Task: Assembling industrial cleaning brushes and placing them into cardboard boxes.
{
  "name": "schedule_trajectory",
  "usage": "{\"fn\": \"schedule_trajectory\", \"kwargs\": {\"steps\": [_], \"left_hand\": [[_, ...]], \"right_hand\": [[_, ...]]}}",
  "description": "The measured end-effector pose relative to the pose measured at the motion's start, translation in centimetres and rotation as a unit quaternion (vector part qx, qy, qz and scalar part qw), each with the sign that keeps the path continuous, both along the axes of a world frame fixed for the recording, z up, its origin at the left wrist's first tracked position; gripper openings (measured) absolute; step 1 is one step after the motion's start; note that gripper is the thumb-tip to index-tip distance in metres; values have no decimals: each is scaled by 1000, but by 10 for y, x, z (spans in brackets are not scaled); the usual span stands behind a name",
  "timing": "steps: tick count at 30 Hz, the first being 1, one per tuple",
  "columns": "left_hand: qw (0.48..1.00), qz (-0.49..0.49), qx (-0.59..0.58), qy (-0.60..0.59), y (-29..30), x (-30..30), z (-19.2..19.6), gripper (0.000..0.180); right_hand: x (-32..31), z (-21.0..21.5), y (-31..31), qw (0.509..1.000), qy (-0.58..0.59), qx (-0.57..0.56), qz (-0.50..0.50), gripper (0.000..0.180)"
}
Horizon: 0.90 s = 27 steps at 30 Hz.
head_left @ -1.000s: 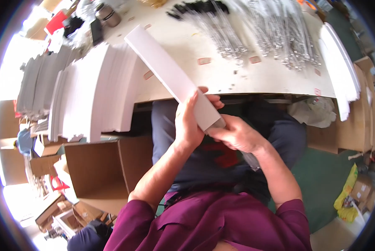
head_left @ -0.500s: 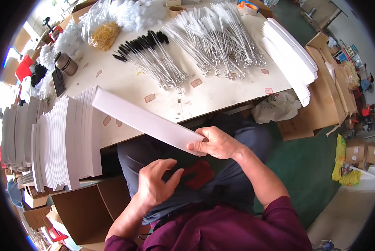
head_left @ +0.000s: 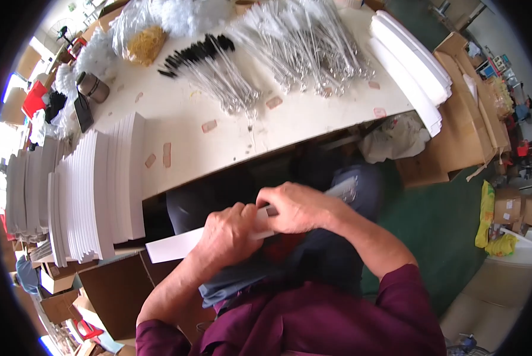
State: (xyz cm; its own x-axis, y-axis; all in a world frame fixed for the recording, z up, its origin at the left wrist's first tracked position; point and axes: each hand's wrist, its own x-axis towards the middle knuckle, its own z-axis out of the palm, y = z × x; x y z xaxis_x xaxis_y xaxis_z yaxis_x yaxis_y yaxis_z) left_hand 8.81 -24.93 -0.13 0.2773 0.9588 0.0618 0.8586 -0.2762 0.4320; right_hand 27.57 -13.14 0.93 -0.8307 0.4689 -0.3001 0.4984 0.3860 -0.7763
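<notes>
A long, slim white box (head_left: 174, 246) lies slanted over my lap. My left hand (head_left: 227, 234) is closed round its middle. My right hand (head_left: 295, 207) is closed at the box's right end, thumb and fingers pinching close to the left hand. Beyond the right hand sticks out a pale, thin bundle (head_left: 344, 190) with small shiny wire-like ends, blurred. Whether it sits inside the box is hidden by my fingers. On the table ahead are black-bristled wire brushes (head_left: 209, 68) and a larger heap of white-bristled ones (head_left: 304, 47), their looped ends toward me.
Stacked white boxes (head_left: 88, 196) stand at the table's left edge. More long white pieces (head_left: 408, 65) lie at its right end, beside a cardboard carton (head_left: 464, 113). A bottle (head_left: 93, 87) and yellow ties (head_left: 144, 46) are farther back. An open carton (head_left: 118, 296) is low left.
The box has come down and closer to my lap, its far end swinging toward me. My left hand, formerly empty, now grips it. The pale bundle has appeared beyond my right hand.
</notes>
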Motion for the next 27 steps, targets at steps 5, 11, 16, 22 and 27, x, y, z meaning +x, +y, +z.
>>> {"fn": "schedule_trajectory", "kwargs": {"steps": [5, 11, 16, 22, 27], "left_hand": [[996, 68, 26, -47, -3, -7, 9, 37], [993, 99, 5, -61, -8, -13, 5, 44], [994, 107, -14, -35, -4, 8, -8, 44], [987, 159, -31, -12, 1, 3, -12, 44], [985, 166, -39, -23, -2, -1, -12, 46]], "right_hand": [[25, 39, 20, 960, 44, 262, -90, 48], [56, 17, 42, 921, 52, 325, -210, 42], [13, -20, 3, 910, 170, 316, -207, 30], [6, -26, -7, 936, 256, -13, -241, 20], [14, -37, -10, 902, 294, -167, -268, 23]]}}
